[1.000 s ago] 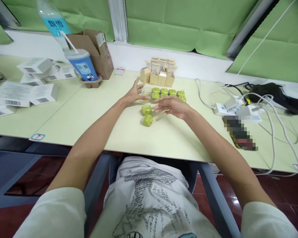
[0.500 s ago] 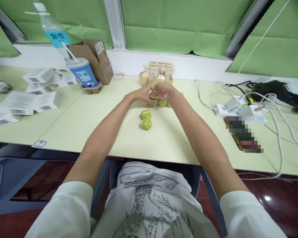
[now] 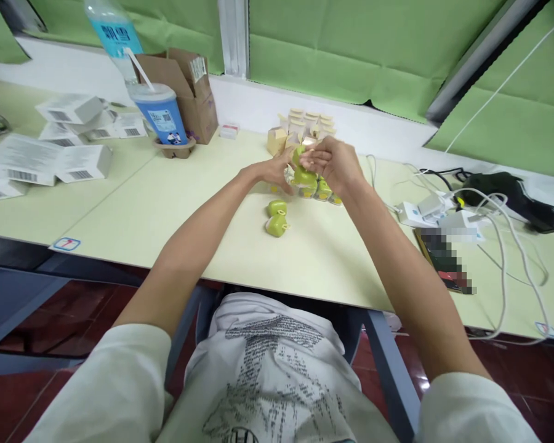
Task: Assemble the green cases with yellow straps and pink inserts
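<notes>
My right hand (image 3: 331, 161) is closed in a pinch on a small, glossy green container (image 3: 298, 156), held just above the row. Beside it, my left hand (image 3: 276, 171) curves its thumb and fingers around something pale and partly clear, mostly hidden by the fingers. Under and right of the hands stands a row of small green-topped containers (image 3: 323, 189) with clear bases and yellow marks. Nearer to me, two loose green containers (image 3: 277, 226) with pale yellow loops lie touching on the table. Behind the hands, several small cream paper boxes (image 3: 276, 141) stand grouped, some with open flaps.
At the left stand a blue cup (image 3: 161, 120) with a straw, a water bottle (image 3: 115, 38) and an open cardboard box (image 3: 203, 114). White boxes (image 3: 80, 165) lie farther left. A power strip (image 3: 410, 213), cables and a phone (image 3: 443, 261) occupy the right side.
My right hand has lifted and moved slightly right, with a green container showing in its fingers. My left hand stays near the row. The camera view has tilted and shifted.
</notes>
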Tool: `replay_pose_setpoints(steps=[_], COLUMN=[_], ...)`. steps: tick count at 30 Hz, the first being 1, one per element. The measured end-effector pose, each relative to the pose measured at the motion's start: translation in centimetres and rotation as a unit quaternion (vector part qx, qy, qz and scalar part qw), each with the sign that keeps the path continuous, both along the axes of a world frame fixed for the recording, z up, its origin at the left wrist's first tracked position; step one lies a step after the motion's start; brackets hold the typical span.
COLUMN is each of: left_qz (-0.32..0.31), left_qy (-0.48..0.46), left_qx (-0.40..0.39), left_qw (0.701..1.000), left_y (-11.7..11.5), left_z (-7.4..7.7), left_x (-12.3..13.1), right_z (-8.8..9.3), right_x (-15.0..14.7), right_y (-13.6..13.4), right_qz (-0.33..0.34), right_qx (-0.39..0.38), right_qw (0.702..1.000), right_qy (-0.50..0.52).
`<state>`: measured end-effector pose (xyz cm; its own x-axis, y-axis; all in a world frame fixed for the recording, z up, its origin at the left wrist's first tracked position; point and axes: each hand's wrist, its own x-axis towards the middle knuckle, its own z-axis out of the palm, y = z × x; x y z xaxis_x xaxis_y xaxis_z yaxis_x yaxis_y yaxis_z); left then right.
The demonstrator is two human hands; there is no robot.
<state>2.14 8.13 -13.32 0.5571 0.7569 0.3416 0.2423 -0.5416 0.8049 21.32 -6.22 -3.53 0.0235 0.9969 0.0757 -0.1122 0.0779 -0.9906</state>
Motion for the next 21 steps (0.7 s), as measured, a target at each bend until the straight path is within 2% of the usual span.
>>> replay_pose_setpoints(steps=[4, 6, 8, 11, 13, 16, 18, 21], left_qz=[-0.005, -0.013, -0.023, -0.030, -0.028, -0.026, -0.033, -0.042], left_qy=[0.075, 0.078, 0.080, 0.053, 0.037, 0.053, 0.071, 0.106], left_qx=[-0.033, -0.028, -0.014, -0.002, -0.003, 0.009, 0.020, 0.004], left_qw=[0.997, 0.996, 0.996, 0.998, 0.999, 0.998, 0.997, 0.993], left_y=[-0.1, -0.1, 0.1, 0.2, 0.0, -0.7, -1.3, -1.7], left_z=[0.2, 0.4, 0.7, 1.9, 3.0, 4.4, 4.6, 3.9], left_x=[0.2, 0.2, -0.1, -0.9, -1.1, 0.0, 1.5, 4.3], right_z=[-3.3, -4.7, -5.2, -4.4, -3.4, -1.7, -0.8, 0.2], right_x=[0.4, 0.8, 1.6, 3.3, 4.5, 5.7, 5.8, 4.7], right_y=[-4.2, -5.3, -6.0, -6.6, -6.5, -4.9, -2.9, 0.1], right_qz=[0.030, 0.053, 0.092, 0.158, 0.160, 0.081, 0.025, 0.000], right_qx=[-0.037, -0.074, -0.117, -0.172, -0.177, -0.116, -0.081, -0.125], right_qw=[0.999, 0.996, 0.989, 0.972, 0.971, 0.990, 0.996, 0.991], right_qy=[0.007, 0.009, 0.012, 0.001, -0.010, 0.009, 0.037, 0.049])
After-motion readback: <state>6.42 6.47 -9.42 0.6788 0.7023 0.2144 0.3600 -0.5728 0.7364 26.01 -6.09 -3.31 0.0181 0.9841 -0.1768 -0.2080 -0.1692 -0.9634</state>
